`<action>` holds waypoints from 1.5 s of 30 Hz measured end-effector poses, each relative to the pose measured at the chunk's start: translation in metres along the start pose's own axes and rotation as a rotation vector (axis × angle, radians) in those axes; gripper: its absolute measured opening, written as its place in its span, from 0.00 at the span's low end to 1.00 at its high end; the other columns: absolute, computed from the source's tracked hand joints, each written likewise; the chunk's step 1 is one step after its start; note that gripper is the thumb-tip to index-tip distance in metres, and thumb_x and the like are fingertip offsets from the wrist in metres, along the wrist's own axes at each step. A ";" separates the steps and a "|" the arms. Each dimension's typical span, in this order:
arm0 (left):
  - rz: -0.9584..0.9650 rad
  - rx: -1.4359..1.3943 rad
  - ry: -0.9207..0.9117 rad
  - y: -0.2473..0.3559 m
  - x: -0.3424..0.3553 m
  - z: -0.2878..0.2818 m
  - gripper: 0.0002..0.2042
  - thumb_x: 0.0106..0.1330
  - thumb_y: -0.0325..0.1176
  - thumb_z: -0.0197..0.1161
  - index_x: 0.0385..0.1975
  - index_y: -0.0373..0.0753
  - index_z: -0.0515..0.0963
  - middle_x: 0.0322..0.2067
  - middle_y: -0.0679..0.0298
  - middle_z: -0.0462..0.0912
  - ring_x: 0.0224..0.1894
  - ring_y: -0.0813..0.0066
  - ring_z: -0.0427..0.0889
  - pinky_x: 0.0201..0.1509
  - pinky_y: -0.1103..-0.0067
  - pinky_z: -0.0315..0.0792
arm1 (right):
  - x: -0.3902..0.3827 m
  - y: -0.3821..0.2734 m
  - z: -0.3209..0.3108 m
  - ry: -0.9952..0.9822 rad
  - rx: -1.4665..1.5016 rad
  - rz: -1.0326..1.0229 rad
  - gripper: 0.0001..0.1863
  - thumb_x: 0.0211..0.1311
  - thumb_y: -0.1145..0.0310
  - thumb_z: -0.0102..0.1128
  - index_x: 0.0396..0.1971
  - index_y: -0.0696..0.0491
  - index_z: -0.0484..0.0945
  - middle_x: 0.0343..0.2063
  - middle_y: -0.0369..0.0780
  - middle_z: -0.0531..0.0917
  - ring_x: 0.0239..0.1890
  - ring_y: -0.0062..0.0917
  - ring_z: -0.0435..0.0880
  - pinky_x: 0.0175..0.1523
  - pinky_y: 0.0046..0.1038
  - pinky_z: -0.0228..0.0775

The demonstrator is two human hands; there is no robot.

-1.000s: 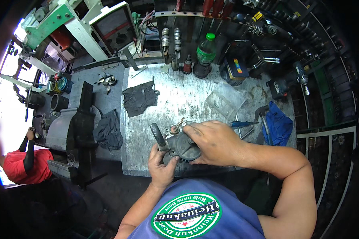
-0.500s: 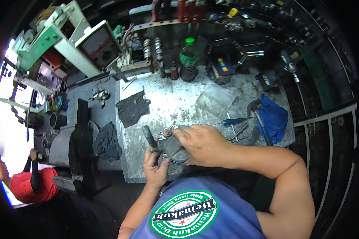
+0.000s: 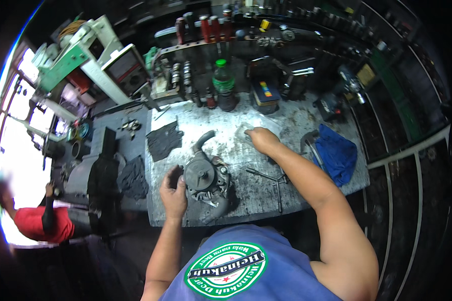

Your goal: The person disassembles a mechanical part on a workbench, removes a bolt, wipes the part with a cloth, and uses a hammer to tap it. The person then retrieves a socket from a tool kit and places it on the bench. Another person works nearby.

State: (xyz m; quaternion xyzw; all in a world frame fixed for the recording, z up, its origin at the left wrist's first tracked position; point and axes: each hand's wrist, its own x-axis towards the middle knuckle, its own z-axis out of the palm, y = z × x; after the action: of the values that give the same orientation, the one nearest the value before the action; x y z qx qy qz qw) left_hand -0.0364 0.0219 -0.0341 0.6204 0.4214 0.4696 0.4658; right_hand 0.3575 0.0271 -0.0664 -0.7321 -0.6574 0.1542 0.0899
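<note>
Housing of grey metal (image 3: 192, 176), round with curved pipes (image 3: 203, 139), is sitting near the front edge of the counter (image 3: 251, 203), with the left hand (image 3: 174, 195) loosely spread beside it, contact unclear. Farther back, the right hand (image 3: 264, 140) is pinching a clear plastic bag (image 3: 242, 132). An accidental left-hand nudge could be rocking the housing, whose uneven shape is probably offering poor balance.

A head-worn fisheye camera looks steeply down from near above onto the hands (image 3: 174, 197) and workbench (image 3: 253, 206).
</note>
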 end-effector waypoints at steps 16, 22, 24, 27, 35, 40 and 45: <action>0.168 0.341 -0.162 0.032 -0.019 -0.016 0.20 0.62 0.27 0.81 0.54 0.33 0.85 0.50 0.58 0.81 0.51 0.65 0.84 0.55 0.73 0.81 | 0.000 0.029 0.034 0.053 0.040 -0.132 0.20 0.61 0.77 0.63 0.51 0.49 0.92 0.46 0.50 0.87 0.52 0.47 0.88 0.59 0.45 0.81; 0.272 0.398 -0.200 0.038 -0.009 -0.017 0.12 0.58 0.24 0.80 0.37 0.34 0.82 0.32 0.61 0.77 0.35 0.65 0.77 0.41 0.71 0.72 | 0.006 0.022 0.024 0.004 -0.102 -0.155 0.13 0.67 0.72 0.56 0.44 0.53 0.90 0.47 0.48 0.87 0.54 0.47 0.88 0.59 0.45 0.81; 0.287 0.414 -0.212 0.038 -0.008 -0.018 0.12 0.59 0.25 0.79 0.37 0.34 0.82 0.32 0.61 0.77 0.35 0.65 0.77 0.41 0.71 0.72 | -0.006 0.002 0.011 0.110 -0.014 -0.101 0.12 0.68 0.74 0.59 0.46 0.56 0.89 0.46 0.50 0.89 0.51 0.49 0.89 0.57 0.45 0.82; 0.284 0.395 -0.211 0.035 -0.008 -0.018 0.11 0.60 0.25 0.79 0.39 0.33 0.84 0.33 0.60 0.78 0.36 0.64 0.78 0.42 0.70 0.73 | -0.050 -0.046 -0.017 0.528 0.378 -0.072 0.10 0.66 0.77 0.67 0.45 0.58 0.89 0.47 0.51 0.90 0.50 0.46 0.91 0.57 0.40 0.83; 0.372 0.445 -0.094 0.034 -0.017 -0.014 0.15 0.58 0.25 0.81 0.44 0.33 0.87 0.35 0.57 0.82 0.39 0.57 0.84 0.44 0.68 0.77 | -0.161 -0.188 -0.027 0.597 0.734 -0.253 0.13 0.59 0.84 0.76 0.44 0.60 0.88 0.38 0.47 0.91 0.40 0.36 0.93 0.46 0.31 0.85; 0.456 0.483 -0.092 0.033 -0.016 -0.015 0.16 0.56 0.24 0.81 0.45 0.34 0.88 0.35 0.56 0.83 0.37 0.58 0.85 0.41 0.68 0.77 | -0.142 -0.191 -0.026 0.638 0.709 -0.314 0.12 0.58 0.82 0.77 0.42 0.61 0.88 0.39 0.48 0.91 0.40 0.38 0.93 0.46 0.34 0.84; 0.375 0.391 -0.143 0.030 -0.010 -0.020 0.14 0.56 0.25 0.82 0.42 0.35 0.89 0.36 0.57 0.84 0.38 0.59 0.85 0.42 0.69 0.78 | -0.144 -0.184 -0.039 0.556 0.465 -0.382 0.10 0.60 0.78 0.77 0.42 0.58 0.89 0.38 0.46 0.88 0.42 0.44 0.89 0.48 0.40 0.83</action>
State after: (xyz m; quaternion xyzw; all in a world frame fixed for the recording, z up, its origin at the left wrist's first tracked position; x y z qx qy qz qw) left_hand -0.0553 0.0091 -0.0044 0.7971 0.3479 0.4125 0.2709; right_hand 0.1859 -0.0909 0.0475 -0.5708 -0.6798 0.0757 0.4542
